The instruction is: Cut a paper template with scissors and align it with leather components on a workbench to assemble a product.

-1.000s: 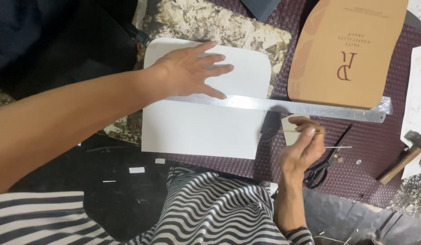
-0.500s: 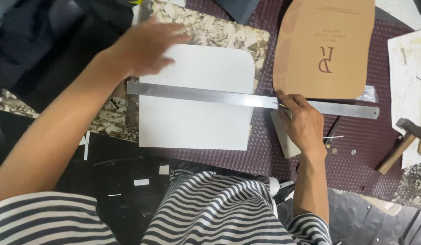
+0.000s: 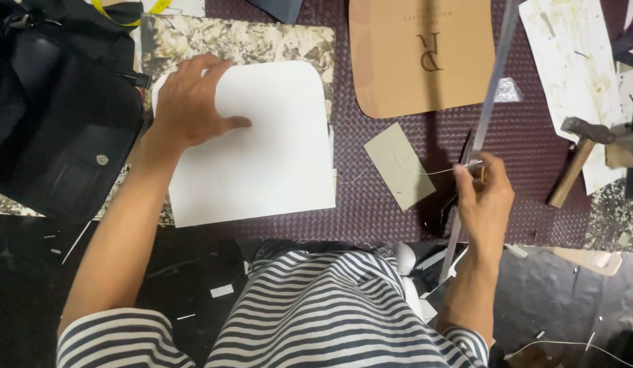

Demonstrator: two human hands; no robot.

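My left hand [image 3: 192, 103] lies flat with fingers spread on the upper left corner of a white sheet [image 3: 265, 150] with rounded top corners. The sheet rests partly on a speckled stone slab [image 3: 255, 42]. My right hand [image 3: 485, 197] grips a long steel ruler [image 3: 495, 82], now lifted and turned nearly upright along the right side, off the sheet. A small grey card piece [image 3: 399, 165] lies between the sheet and my right hand, with a thin thread across it. Dark scissors [image 3: 453, 204] lie partly hidden under the ruler and my hand.
A tan leather-like board [image 3: 412, 61] with a stamped mark lies at the top. A wooden-handled hammer [image 3: 579, 160] sits at the right beside stained paper [image 3: 575, 61]. A black bag [image 3: 57, 116] fills the left. The mat is dark woven purple [image 3: 534, 170].
The ruler lay across the white sheet under both hands; my right hand has lifted it and swung it upright to the right. My left hand moved to the sheet's upper left corner.
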